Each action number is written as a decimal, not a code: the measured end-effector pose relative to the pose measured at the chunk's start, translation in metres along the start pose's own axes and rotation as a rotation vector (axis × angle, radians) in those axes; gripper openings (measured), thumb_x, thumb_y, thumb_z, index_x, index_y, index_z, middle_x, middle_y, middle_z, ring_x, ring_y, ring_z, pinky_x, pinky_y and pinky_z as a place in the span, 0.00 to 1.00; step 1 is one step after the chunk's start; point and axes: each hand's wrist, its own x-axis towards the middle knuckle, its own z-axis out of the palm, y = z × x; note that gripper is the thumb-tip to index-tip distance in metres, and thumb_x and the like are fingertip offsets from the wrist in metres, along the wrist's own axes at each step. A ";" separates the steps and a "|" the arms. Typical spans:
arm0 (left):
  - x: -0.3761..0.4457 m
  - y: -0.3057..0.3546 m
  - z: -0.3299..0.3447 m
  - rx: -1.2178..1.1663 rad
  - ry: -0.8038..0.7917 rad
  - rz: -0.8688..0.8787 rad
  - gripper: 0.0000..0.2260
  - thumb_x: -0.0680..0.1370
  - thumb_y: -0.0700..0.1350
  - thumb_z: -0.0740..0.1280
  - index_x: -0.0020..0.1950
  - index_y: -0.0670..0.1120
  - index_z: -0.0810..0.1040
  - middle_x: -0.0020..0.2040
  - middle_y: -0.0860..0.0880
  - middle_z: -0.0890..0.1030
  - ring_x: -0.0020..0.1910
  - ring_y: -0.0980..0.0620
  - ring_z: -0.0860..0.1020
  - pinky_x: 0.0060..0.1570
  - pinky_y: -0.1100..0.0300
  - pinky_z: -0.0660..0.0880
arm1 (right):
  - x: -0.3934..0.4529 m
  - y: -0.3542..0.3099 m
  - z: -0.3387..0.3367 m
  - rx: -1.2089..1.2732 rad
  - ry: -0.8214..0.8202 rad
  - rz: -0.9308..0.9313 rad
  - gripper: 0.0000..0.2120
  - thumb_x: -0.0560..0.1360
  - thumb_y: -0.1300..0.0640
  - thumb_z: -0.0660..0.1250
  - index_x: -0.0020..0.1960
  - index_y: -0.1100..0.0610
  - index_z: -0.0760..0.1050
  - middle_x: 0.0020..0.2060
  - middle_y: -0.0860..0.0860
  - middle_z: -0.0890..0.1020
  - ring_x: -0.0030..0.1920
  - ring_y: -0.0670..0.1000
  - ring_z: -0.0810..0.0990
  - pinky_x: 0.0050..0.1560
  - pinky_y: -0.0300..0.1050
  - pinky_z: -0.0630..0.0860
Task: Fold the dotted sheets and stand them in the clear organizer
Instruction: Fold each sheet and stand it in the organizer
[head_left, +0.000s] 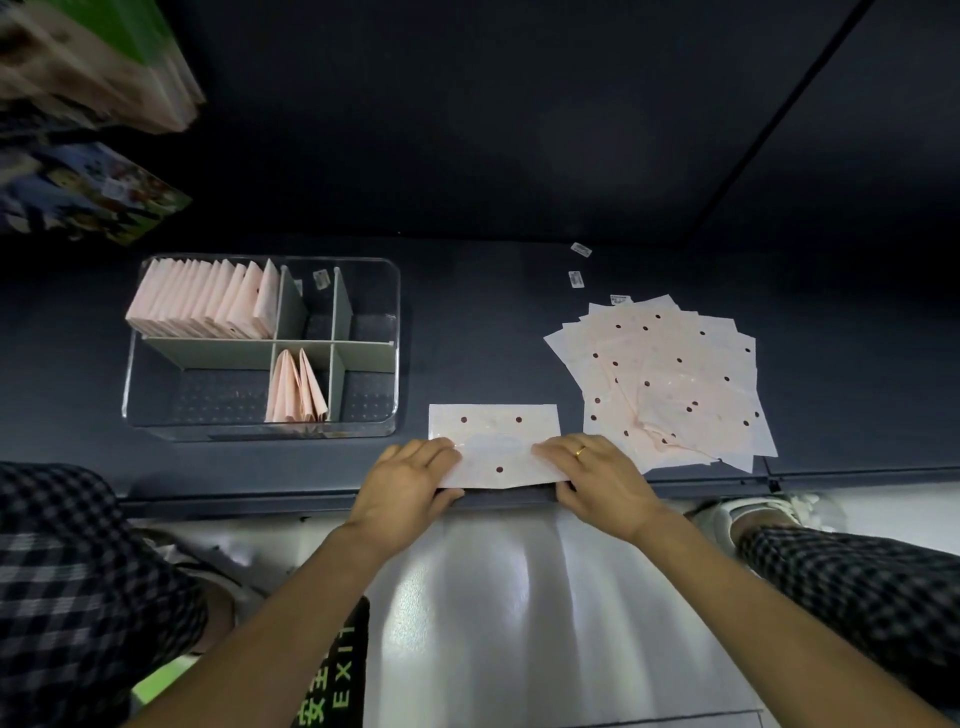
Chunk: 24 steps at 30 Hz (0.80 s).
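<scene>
Head view: my left hand (410, 480) and right hand (597, 480) pinch the near edge of the dotted sheet (493, 434), its long axis across the frame, the clear organizer (387, 415) nearer my left, centre left.

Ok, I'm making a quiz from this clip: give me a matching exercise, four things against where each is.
Things:
1. sheet being folded
2. loose pile of sheets
3. long row of folded sheets
4. two folded sheets

Places:
a. organizer's back left compartment
b. table edge, under both hands
c. organizer's front middle compartment
d. table, right of the hands

Pairs: 1-b, 2-d, 3-a, 4-c
</scene>
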 end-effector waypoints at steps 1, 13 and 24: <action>0.001 -0.001 0.001 -0.022 0.005 -0.007 0.15 0.68 0.47 0.77 0.53 0.45 0.82 0.52 0.49 0.83 0.47 0.47 0.82 0.48 0.57 0.76 | 0.003 0.001 0.000 0.075 0.009 0.053 0.17 0.64 0.66 0.72 0.53 0.58 0.80 0.49 0.51 0.83 0.50 0.54 0.81 0.50 0.46 0.78; 0.023 0.037 0.014 -0.165 0.120 -0.160 0.23 0.78 0.44 0.65 0.73 0.43 0.66 0.75 0.43 0.62 0.74 0.43 0.60 0.74 0.50 0.50 | 0.064 0.018 -0.007 0.576 -0.184 0.767 0.19 0.76 0.55 0.67 0.32 0.55 0.61 0.25 0.50 0.67 0.32 0.50 0.64 0.34 0.44 0.59; 0.016 0.025 0.035 0.146 -0.336 -0.113 0.31 0.76 0.69 0.44 0.70 0.62 0.30 0.75 0.36 0.33 0.73 0.40 0.31 0.74 0.48 0.34 | 0.054 -0.012 0.004 0.128 0.135 0.344 0.15 0.71 0.56 0.72 0.56 0.58 0.76 0.50 0.55 0.79 0.51 0.58 0.75 0.51 0.50 0.75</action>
